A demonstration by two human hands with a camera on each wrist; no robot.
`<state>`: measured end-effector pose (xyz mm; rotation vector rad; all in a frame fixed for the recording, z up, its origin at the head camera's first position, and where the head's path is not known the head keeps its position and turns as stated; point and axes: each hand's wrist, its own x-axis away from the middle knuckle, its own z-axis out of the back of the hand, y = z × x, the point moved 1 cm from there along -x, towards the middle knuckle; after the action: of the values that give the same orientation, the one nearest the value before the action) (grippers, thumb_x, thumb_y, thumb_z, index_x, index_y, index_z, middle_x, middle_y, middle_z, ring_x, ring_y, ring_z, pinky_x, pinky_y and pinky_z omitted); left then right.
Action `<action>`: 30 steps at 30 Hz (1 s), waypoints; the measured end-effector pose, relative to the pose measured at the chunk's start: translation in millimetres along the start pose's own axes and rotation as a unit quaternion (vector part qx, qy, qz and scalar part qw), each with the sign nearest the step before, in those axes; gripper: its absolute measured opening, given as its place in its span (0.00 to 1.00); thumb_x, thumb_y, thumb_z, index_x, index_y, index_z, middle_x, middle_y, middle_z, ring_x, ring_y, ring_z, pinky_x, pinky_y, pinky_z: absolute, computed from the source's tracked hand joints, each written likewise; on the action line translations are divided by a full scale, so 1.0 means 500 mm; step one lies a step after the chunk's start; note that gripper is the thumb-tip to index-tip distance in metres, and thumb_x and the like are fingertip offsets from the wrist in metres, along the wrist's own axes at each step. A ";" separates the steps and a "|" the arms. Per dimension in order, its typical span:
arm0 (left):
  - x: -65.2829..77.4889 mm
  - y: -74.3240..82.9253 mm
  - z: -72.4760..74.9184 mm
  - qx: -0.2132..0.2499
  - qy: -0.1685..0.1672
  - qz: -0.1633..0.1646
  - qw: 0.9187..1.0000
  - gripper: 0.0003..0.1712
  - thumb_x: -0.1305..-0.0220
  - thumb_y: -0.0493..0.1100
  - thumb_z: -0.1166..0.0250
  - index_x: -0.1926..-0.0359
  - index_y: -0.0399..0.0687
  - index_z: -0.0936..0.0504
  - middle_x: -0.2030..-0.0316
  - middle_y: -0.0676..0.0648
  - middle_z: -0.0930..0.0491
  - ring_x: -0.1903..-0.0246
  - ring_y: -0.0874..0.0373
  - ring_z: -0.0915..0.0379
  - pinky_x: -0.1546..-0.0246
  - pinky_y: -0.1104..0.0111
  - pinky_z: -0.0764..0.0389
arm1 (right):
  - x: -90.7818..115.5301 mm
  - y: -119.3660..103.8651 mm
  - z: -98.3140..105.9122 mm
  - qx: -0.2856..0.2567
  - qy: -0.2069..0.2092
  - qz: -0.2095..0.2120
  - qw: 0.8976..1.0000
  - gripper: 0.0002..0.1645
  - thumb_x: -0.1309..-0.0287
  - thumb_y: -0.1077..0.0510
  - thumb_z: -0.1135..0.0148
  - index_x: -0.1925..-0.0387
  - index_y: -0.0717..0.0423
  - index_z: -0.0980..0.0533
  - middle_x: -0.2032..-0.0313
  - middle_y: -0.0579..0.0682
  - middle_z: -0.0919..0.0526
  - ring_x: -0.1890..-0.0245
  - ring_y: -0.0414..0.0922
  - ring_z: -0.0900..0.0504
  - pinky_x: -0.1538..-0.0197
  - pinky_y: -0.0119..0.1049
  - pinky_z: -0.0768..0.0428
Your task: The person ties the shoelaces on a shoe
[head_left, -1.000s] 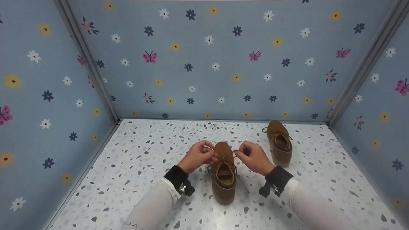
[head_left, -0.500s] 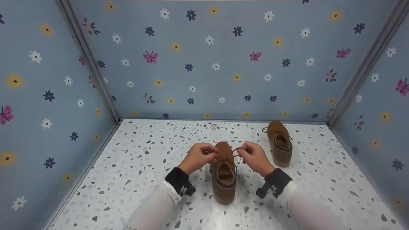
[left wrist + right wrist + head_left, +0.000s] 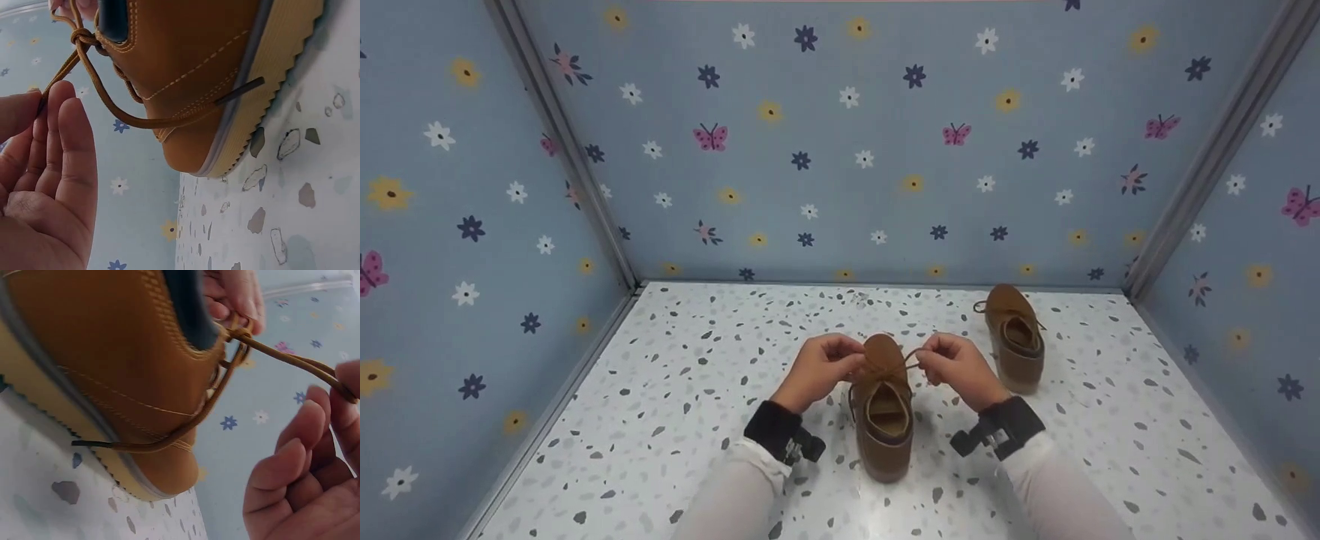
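A brown lace-up shoe [image 3: 885,450] stands on the speckled floor between my hands, toe pointing away. My left hand [image 3: 819,371] pinches a loop of the shoelace [image 3: 62,70] between thumb and forefinger, at the left of the knot [image 3: 83,38]. Opposite it, my right hand [image 3: 960,367] pinches another lace loop [image 3: 295,360] and stretches it out to the right. One loose lace end hangs down each side of the shoe, with a dark tip [image 3: 242,91] plain in the left wrist view and another tip [image 3: 90,444] in the right wrist view.
A matching brown shoe [image 3: 1020,367], its lace in a bow, stands farther back on the right. Blue flower-print panels [image 3: 840,150] with grey metal corner posts enclose the white speckled surface [image 3: 675,450] at the back and both sides.
My hands have drawn slightly apart, and the lace loop at the right now shows longer. Both wrists have turned a little. The two shoes stay where they were.
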<state>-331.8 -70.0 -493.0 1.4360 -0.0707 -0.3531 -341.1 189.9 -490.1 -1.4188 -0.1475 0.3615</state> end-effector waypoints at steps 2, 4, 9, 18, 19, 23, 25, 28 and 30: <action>0.002 -0.002 0.001 0.002 0.005 -0.001 1.000 0.11 0.38 0.40 0.33 0.56 0.41 0.17 0.60 0.35 0.16 0.59 0.33 0.19 0.58 0.51 0.16 | 0.000 0.003 0.002 -0.015 0.000 -0.006 1.000 0.16 0.42 0.49 0.33 0.70 0.57 0.26 0.78 0.45 0.25 0.79 0.40 0.27 0.72 0.32 0.25; 0.003 -0.005 0.001 0.004 0.013 -0.004 1.000 0.11 0.38 0.41 0.33 0.56 0.40 0.18 0.60 0.34 0.16 0.59 0.32 0.19 0.58 0.51 0.16 | 0.000 0.007 0.003 -0.026 0.003 -0.012 1.000 0.17 0.42 0.48 0.33 0.70 0.58 0.27 0.78 0.46 0.25 0.78 0.41 0.27 0.71 0.33 0.25; 0.007 -0.015 -0.003 0.013 0.037 -0.006 0.999 0.18 0.38 0.42 0.33 0.54 0.33 0.21 0.60 0.34 0.17 0.57 0.32 0.21 0.57 0.54 0.15 | 0.003 0.014 -0.002 -0.057 0.012 -0.019 0.998 0.18 0.40 0.48 0.35 0.68 0.59 0.27 0.76 0.47 0.24 0.77 0.42 0.28 0.70 0.34 0.25; 0.015 -0.030 -0.008 0.050 0.069 -0.004 0.996 0.14 0.38 0.40 0.33 0.56 0.33 0.20 0.63 0.41 0.17 0.59 0.45 0.16 0.56 0.61 0.15 | 0.008 0.017 -0.019 -0.131 0.015 0.003 0.991 0.18 0.38 0.49 0.37 0.68 0.60 0.29 0.75 0.48 0.26 0.78 0.43 0.30 0.71 0.34 0.27; 0.016 -0.030 -0.008 0.052 0.071 -0.003 0.996 0.14 0.38 0.39 0.34 0.56 0.33 0.20 0.63 0.41 0.17 0.59 0.45 0.16 0.56 0.61 0.15 | 0.008 0.018 -0.020 -0.132 0.018 0.004 0.991 0.18 0.38 0.49 0.37 0.68 0.61 0.29 0.75 0.48 0.26 0.78 0.43 0.30 0.71 0.33 0.27; 0.017 -0.025 -0.005 0.053 0.078 0.006 0.996 0.10 0.38 0.36 0.35 0.57 0.33 0.20 0.63 0.38 0.17 0.59 0.44 0.17 0.55 0.57 0.15 | 0.009 0.020 -0.020 -0.128 0.039 -0.001 0.991 0.18 0.38 0.49 0.37 0.67 0.61 0.29 0.74 0.49 0.25 0.78 0.43 0.29 0.72 0.33 0.28; 0.017 -0.024 -0.003 0.053 0.077 0.007 0.996 0.10 0.38 0.35 0.35 0.57 0.32 0.21 0.63 0.36 0.17 0.58 0.39 0.17 0.54 0.55 0.16 | 0.011 0.019 -0.019 -0.120 0.052 -0.006 0.991 0.17 0.38 0.51 0.37 0.67 0.62 0.28 0.74 0.50 0.24 0.78 0.43 0.29 0.73 0.33 0.28; 0.016 -0.026 -0.002 0.060 0.075 0.002 0.995 0.11 0.37 0.34 0.36 0.56 0.30 0.21 0.61 0.33 0.18 0.55 0.33 0.20 0.53 0.52 0.17 | 0.014 0.017 -0.017 -0.102 0.071 -0.013 0.992 0.16 0.38 0.52 0.37 0.67 0.63 0.27 0.75 0.50 0.24 0.78 0.43 0.27 0.73 0.32 0.27; 0.016 -0.028 -0.002 0.062 0.075 0.000 0.995 0.12 0.37 0.35 0.35 0.56 0.30 0.21 0.60 0.31 0.18 0.54 0.32 0.20 0.53 0.53 0.16 | 0.017 0.014 -0.015 -0.081 0.084 -0.014 0.993 0.17 0.39 0.51 0.36 0.67 0.63 0.25 0.76 0.50 0.23 0.78 0.43 0.27 0.73 0.32 0.27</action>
<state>-326.6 -72.4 -508.3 1.5805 0.0290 -0.2437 -331.9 186.5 -499.3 -1.5991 -0.0606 0.2086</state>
